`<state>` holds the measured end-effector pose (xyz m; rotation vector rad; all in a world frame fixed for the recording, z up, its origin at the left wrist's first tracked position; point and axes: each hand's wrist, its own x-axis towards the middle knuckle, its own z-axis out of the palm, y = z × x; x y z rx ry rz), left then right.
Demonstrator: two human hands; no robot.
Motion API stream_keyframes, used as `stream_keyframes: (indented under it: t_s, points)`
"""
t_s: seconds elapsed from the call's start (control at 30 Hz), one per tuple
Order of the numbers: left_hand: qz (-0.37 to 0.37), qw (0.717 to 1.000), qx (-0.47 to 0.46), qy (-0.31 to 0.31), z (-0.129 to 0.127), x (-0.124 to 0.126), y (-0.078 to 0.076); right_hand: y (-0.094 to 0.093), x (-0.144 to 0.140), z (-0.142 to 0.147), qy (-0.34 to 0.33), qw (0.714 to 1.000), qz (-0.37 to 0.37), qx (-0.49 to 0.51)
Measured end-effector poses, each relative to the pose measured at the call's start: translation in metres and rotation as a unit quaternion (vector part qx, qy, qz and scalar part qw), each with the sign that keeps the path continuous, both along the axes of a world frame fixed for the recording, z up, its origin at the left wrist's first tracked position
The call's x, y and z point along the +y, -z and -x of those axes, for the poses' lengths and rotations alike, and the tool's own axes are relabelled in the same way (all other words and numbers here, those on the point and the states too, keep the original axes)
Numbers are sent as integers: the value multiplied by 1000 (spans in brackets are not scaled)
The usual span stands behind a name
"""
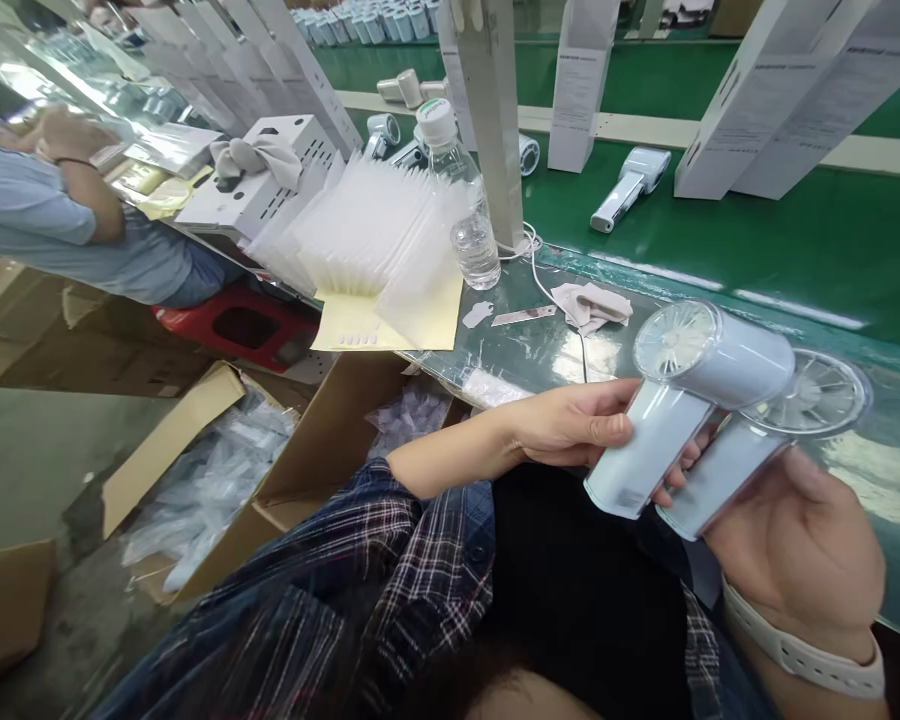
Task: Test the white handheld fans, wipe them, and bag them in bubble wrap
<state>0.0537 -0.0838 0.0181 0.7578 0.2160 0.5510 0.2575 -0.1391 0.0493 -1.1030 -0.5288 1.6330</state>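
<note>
I'm gripping one handheld fan [682, 400] by its handle in my left hand [577, 425], a second fan [765, 440] in my right hand [802, 540]; they seem light, smooth plastic, best held at the handles.

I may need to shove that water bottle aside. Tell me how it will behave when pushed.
The water bottle is tall and narrow on a small base, so a push near its cap would probably tip it. It looks nearly empty, so it is likely light and slides easily. On its side, its round body could roll along the bench.
</note>
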Motion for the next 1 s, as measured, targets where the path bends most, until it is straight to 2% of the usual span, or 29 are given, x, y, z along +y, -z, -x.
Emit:
stream_keyframes:
  t_s: [0.1, 0.23, 0.43, 0.63, 0.83, 1.0]
  points:
    - [10, 1000, 6, 1, 1, 2, -1, 3, 1, 0, 3, 1000, -16, 7]
    - [-23, 998, 52, -2, 2, 4, -3, 6, 3, 3, 20, 998, -63, 16]
    - [-36, 987, 106, -112, -3, -1, -1, 0, 4, 5, 44, 994, -99, 26]
    - [-30, 988, 111, -102, -3, 0, -7, 5, 3, -3, 61, 987, -150, -18]
    - [-123, 975, 140, -121, 4, 5, -11, 16, 5, -5, 179, 977, -111, -30]
    - [-91, 976, 157, -125, 6, 7, -10, 22, 8, -1, 188, 976, -66, -91]
